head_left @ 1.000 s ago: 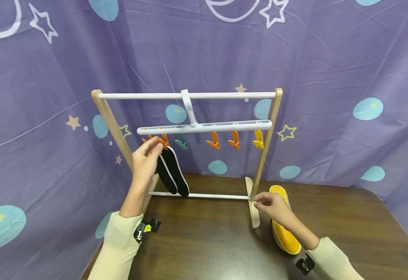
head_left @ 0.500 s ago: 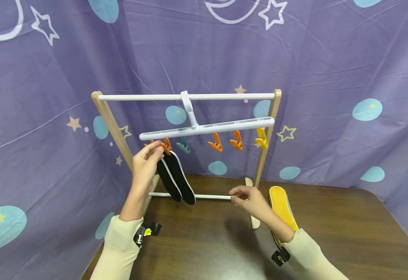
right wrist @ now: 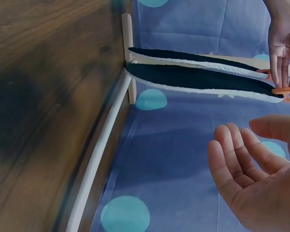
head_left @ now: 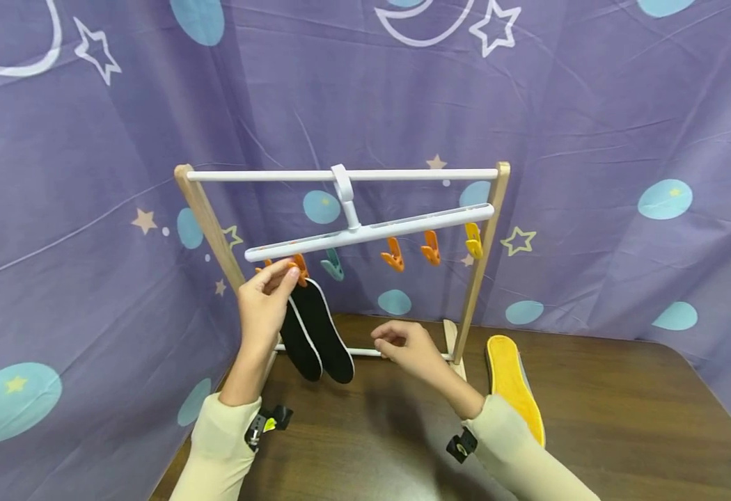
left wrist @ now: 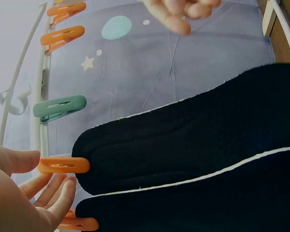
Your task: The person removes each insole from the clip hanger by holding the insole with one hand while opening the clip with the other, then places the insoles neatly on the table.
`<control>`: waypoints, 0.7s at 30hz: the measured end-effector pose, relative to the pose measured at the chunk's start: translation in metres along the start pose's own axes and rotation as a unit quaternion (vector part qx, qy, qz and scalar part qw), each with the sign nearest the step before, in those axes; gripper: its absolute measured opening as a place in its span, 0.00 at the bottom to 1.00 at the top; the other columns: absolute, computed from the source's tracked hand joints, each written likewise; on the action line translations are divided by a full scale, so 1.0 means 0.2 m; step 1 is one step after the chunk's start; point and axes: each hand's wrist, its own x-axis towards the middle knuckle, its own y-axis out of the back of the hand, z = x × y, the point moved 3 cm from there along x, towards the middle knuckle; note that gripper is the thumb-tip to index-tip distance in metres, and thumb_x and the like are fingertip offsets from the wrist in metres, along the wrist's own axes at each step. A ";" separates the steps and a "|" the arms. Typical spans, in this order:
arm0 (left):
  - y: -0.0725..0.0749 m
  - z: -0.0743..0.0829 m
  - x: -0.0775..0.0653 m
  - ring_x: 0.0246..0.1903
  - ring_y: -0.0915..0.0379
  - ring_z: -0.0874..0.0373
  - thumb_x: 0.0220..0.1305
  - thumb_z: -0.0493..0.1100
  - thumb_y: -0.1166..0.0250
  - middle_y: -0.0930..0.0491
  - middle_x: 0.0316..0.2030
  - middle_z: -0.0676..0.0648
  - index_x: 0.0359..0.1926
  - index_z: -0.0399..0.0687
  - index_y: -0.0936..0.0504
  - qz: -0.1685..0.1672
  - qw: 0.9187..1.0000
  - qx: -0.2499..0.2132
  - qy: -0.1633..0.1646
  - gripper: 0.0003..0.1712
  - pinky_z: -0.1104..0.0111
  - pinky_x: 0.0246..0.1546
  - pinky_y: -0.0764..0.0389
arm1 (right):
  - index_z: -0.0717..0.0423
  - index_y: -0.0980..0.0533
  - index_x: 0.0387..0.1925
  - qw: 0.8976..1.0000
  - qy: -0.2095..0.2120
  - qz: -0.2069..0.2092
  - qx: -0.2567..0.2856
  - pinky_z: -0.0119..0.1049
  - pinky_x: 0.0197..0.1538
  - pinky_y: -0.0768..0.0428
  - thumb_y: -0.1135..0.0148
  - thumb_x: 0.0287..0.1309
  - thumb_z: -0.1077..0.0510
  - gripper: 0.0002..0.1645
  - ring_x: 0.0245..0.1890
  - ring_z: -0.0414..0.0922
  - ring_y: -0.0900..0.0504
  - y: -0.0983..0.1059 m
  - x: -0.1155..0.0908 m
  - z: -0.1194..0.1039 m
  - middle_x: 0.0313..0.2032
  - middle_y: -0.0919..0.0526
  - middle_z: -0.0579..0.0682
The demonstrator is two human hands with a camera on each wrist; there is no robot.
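My left hand (head_left: 266,299) pinches an orange clothespin (left wrist: 65,165) between thumb and fingers. That clothespin sits at the end of a black insole (head_left: 324,334) with a white edge, hanging down on a slant. A second black insole (left wrist: 198,208) hangs beside it from another orange clothespin (left wrist: 79,224). Both clothespins belong to a white clip hanger (head_left: 365,233), which tilts down to the left. My right hand (head_left: 409,348), its fingers loosely curled, holds nothing and is in the air right of the insoles, apart from them.
The hanger hooks over the white top rod (head_left: 265,176) of a wooden-sided rack (head_left: 487,257). A teal clothespin (head_left: 334,265), other orange clothespins (head_left: 431,248) and a yellow clothespin (head_left: 473,241) hang along it. On the brown table (head_left: 610,417) lies a yellow insole-shaped piece (head_left: 512,383).
My right hand has moved left from beside the yellow piece toward the black insoles. The hanger's left end has dropped and its right end risen, with my left hand still on the clothespin.
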 end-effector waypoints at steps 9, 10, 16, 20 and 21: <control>0.02 0.01 -0.01 0.35 0.17 0.75 0.65 0.33 0.31 0.14 0.31 0.65 0.47 0.26 0.14 0.015 1.000 -0.014 0.006 0.13 0.82 0.43 0.19 | 0.63 0.16 0.45 0.999 0.014 0.030 0.037 0.26 0.36 0.20 0.35 0.65 0.63 0.09 0.32 0.42 0.15 -0.09 0.11 -0.09 0.36 0.11 0.60; 0.02 0.01 -0.01 0.36 0.17 0.74 0.65 0.33 0.31 0.14 0.31 0.65 0.47 0.26 0.14 0.016 1.000 -0.015 0.004 0.13 0.82 0.43 0.19 | 0.63 0.16 0.45 0.999 0.017 0.032 0.038 0.27 0.38 0.19 0.34 0.65 0.63 0.09 0.33 0.41 0.15 -0.11 0.12 -0.10 0.36 0.11 0.60; 0.04 0.05 -0.03 0.35 0.17 0.74 0.65 0.32 0.31 0.14 0.30 0.65 0.46 0.27 0.14 0.028 1.000 -0.011 -0.005 0.11 0.81 0.43 0.18 | 0.62 0.16 0.46 0.999 0.020 0.024 0.028 0.36 0.44 0.15 0.32 0.65 0.60 0.11 0.37 0.46 0.13 -0.20 0.17 -0.16 0.41 0.10 0.57; 0.04 0.08 -0.05 0.36 0.16 0.71 0.65 0.32 0.31 0.10 0.37 0.46 0.44 0.28 0.13 0.041 0.999 0.011 -0.016 0.10 0.80 0.44 0.18 | 0.63 0.16 0.47 0.999 0.019 0.016 0.022 0.36 0.45 0.14 0.31 0.64 0.59 0.13 0.39 0.49 0.12 -0.26 0.19 -0.18 0.42 0.10 0.56; 0.04 0.09 -0.05 0.37 0.15 0.70 0.65 0.33 0.31 0.10 0.39 0.41 0.43 0.28 0.13 0.044 0.999 0.017 -0.020 0.09 0.81 0.44 0.18 | 0.62 0.16 0.47 0.999 0.019 0.018 0.020 0.35 0.45 0.14 0.31 0.64 0.60 0.13 0.40 0.49 0.11 -0.27 0.20 -0.19 0.42 0.10 0.56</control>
